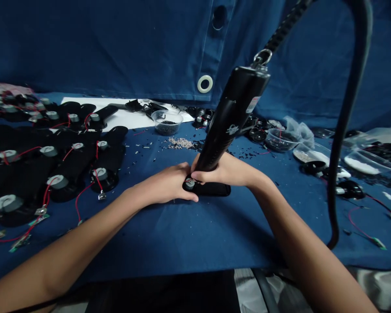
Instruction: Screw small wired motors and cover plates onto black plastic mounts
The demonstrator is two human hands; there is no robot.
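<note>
My right hand (217,171) is wrapped round the lower end of a black electric screwdriver (230,115). The tool leans to the upper right, and its tip is hidden behind my fingers, over a black plastic housing (217,189) lying flat on the blue cloth. Fitted in the housing's left end is a small silver motor (189,183). Across that end lies my left hand (171,184), its thumb along the near edge and its fingers on the far side, gripping the housing. From the tool's top ring a coiled black cord (286,26) runs upward.
Rows of black housings with motors and red wires (57,180) fill the left side. Beyond my hands are a tub of dark screws (167,123) and a silver screw pile (180,143). Plastic trays (369,163) stand right. A thick black cable (343,117) hangs by my right arm.
</note>
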